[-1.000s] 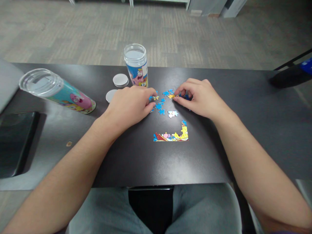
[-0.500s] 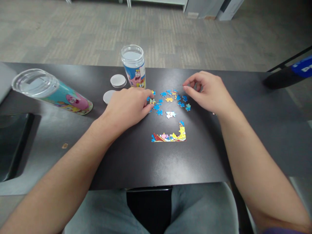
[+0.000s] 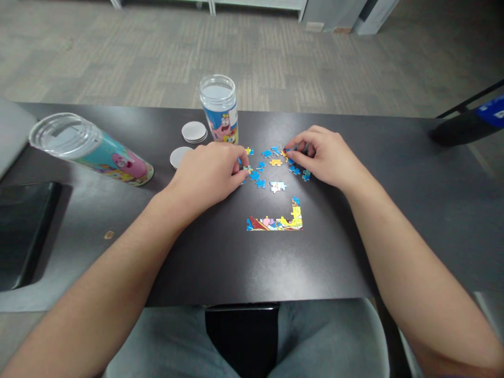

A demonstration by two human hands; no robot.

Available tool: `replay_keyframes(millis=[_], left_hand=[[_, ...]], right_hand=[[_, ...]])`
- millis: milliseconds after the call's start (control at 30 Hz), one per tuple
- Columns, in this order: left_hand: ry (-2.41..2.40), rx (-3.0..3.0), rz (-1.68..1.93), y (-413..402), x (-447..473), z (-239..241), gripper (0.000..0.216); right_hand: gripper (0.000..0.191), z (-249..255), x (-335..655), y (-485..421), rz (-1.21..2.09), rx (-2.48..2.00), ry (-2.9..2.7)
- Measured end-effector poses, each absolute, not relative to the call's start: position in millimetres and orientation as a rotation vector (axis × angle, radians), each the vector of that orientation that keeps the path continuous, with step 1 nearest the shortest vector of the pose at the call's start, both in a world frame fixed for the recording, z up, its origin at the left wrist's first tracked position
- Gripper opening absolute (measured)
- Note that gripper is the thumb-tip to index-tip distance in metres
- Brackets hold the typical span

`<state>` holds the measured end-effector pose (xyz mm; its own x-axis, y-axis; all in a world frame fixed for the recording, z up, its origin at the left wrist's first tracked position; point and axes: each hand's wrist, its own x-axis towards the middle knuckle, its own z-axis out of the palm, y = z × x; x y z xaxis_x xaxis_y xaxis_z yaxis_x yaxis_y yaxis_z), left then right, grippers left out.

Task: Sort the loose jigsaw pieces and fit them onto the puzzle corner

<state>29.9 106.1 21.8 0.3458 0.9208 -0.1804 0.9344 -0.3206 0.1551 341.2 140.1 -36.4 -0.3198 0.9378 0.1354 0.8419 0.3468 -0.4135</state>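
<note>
The floor (image 3: 157, 63) is covered in grey-beige carpet tiles with a streaked pattern and darkens toward the upper right. A dark, smooth counter (image 3: 413, 220) spans the foreground; light reflects near its front edge. Beyond, a white-framed furniture unit (image 3: 258, 5) stands beside a grey upright structure (image 3: 331, 14).

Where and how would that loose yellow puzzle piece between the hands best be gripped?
Probably pinch the yellow piece by its opposite side edges, from above and the near side: it lies flat, with bare tabletop just nearer the wearer.
</note>
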Motion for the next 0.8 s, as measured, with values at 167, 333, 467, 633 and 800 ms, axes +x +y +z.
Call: replay_keyframes(millis=[167, 333, 467, 633, 800], left_hand=[[1.633, 2.393, -0.045, 107, 28, 17, 0.021], [1.575, 2.391, 0.043, 103, 28, 16, 0.015], [1.583, 2.398, 0.079, 101, 31, 19, 0.016], [1.568, 2.367, 0.079, 99, 32, 22, 0.022], [1.529, 2.337, 0.211, 100, 30, 20, 0.034]], right_hand=[[0.009, -38, 345, 142, 0.418, -1.537, -2.212], [0.02, -31, 344, 140, 0.53, -1.495, -2.177], [0.025, -26, 339, 137, 0.553, -1.505, -2.122], [0.034, -21, 332, 132, 0.699, -1.552, -2.047], [0.036, -18, 333, 131, 0.836, -1.476, -1.988]])
